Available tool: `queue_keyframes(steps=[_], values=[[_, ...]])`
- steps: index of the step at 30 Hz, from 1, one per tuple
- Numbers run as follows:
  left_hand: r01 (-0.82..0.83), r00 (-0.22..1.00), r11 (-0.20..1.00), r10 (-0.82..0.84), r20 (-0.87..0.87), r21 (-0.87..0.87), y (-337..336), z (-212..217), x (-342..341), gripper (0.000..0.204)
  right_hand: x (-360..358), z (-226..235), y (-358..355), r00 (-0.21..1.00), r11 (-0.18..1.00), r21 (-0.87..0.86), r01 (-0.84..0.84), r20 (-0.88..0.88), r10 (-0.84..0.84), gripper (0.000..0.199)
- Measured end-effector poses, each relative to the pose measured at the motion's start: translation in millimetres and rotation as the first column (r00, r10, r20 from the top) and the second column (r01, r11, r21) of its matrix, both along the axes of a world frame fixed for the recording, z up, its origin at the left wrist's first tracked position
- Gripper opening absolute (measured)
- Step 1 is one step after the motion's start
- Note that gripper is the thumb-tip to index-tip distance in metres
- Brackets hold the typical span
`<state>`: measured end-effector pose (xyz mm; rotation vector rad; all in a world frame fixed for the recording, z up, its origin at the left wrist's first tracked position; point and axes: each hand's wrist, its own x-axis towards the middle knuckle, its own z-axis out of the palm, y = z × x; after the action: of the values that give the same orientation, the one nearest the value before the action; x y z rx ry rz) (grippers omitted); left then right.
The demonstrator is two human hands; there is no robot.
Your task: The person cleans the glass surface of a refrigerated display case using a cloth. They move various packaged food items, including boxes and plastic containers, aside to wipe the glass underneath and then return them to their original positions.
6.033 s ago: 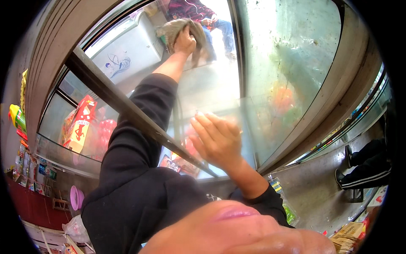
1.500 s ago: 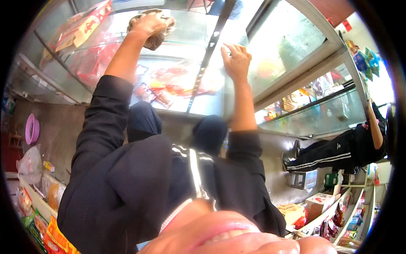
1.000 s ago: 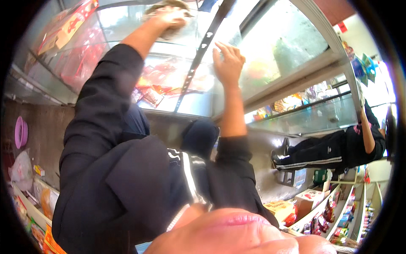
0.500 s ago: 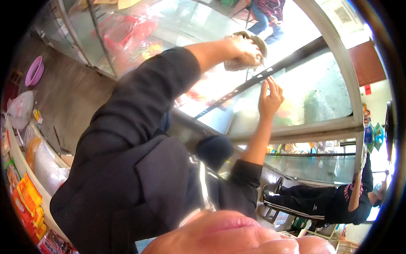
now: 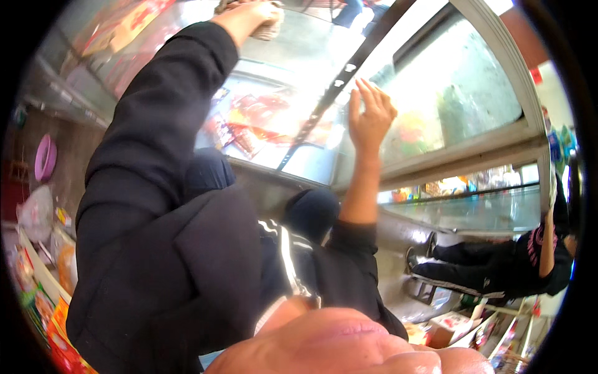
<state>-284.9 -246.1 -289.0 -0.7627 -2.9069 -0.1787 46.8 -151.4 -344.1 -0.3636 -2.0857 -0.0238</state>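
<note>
My left hand [image 5: 260, 12], at the upper edge of the picture, is closed round a crumpled brownish-grey cloth [image 5: 269, 28]. The cloth lies against or just over a glass panel [image 5: 299, 43] of a display case; glare hides the exact contact. My right hand [image 5: 372, 115] is raised beside a dark slotted metal strip [image 5: 333, 90], fingers stretched out and nothing seen in them. Whether its fingertips touch the strip or the glass, I cannot tell. Behind the glass, below the cloth, are red and clear plastic packets [image 5: 246, 137].
A framed glass panel [image 5: 461, 100] stands to the right of my right hand. Farther right another person [image 5: 492, 258] in dark clothes stands by a glass counter [image 5: 467, 209]. At the left are a pink basin [image 5: 45, 157] on the floor and bright packets [image 5: 59, 330] on a shelf.
My left hand has swept the cloth up and to the left, away from the metal strip. My right hand has shifted slightly left in view. The view itself has also turned.
</note>
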Motion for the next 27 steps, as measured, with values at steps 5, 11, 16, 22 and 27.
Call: queue_keyframes(steps=[5,11,16,22,27], values=[[0.094,0.996,0.991,-0.094,0.008,-0.092,38,-2,-20,0.060,-2,0,-3,0.999,1.000,0.019,-0.022,-0.042,0.023,0.024],[0.445,0.890,0.896,-0.444,-0.103,-0.014,104,-10,36,0.053,5,-1,1,0.998,1.000,-0.010,-0.004,-0.059,0.004,0.021],[0.714,0.684,0.699,-0.708,-0.176,-0.038,132,-20,75,0.048,6,-1,-3,0.999,1.000,-0.029,-0.002,-0.051,0.001,0.021],[0.814,0.528,0.569,-0.808,-0.261,-0.118,144,-29,64,0.041,5,-3,3,0.993,1.000,-0.017,-0.018,-0.114,0.016,0.021],[0.800,0.460,0.555,-0.811,-0.361,-0.228,93,-41,-11,0.037,8,2,-8,0.993,0.995,-0.080,-0.057,-0.103,0.048,0.021]])
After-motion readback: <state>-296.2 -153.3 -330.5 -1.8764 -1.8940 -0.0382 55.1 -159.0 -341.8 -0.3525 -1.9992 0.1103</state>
